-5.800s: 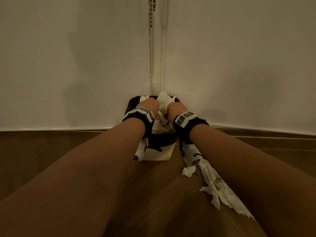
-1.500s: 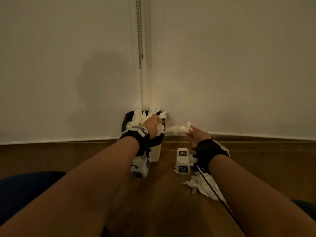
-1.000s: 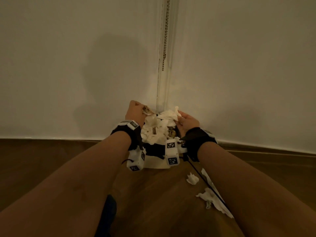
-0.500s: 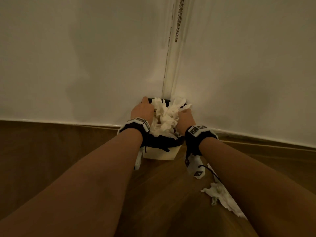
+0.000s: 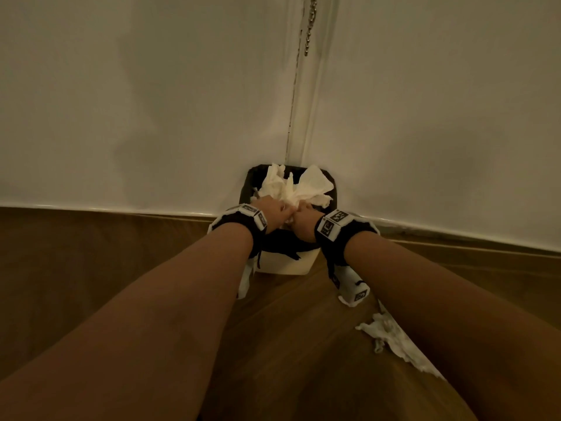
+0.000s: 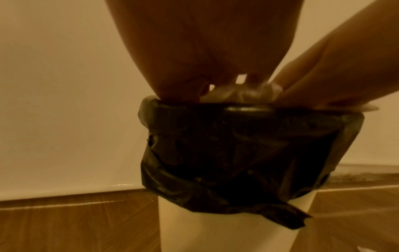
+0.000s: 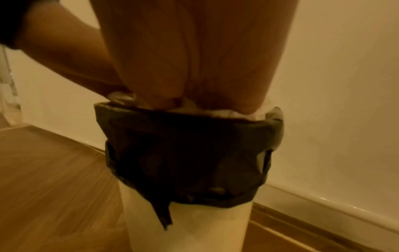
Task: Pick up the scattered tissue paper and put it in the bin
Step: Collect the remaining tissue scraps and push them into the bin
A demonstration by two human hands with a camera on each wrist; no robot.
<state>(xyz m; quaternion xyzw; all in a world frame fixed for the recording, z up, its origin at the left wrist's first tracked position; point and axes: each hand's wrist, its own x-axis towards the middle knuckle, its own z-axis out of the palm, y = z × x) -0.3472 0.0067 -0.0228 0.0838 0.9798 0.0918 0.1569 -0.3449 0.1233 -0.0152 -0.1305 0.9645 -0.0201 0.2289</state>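
Pressing down side by side, the left hand [image 5: 274, 212] and right hand [image 5: 303, 221] push crumpled tissue [image 5: 299, 188] into the bin [image 6: 228, 228]; their fingers are buried, so grip cannot be judged. More tissue on the floor [image 5: 394, 338] lies behind the right forearm, nearer that hand.

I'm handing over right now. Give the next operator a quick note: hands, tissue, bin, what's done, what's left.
Left hand and right hand: both pressing the tissue wad down into the bin; whether the fingers grip it is hidden.
Bin stands in the wall corner, black liner folded over its rim.
Done: most tissue is in, though heaped above the rim.
Left: tissue scraps on the floor under the right forearm.
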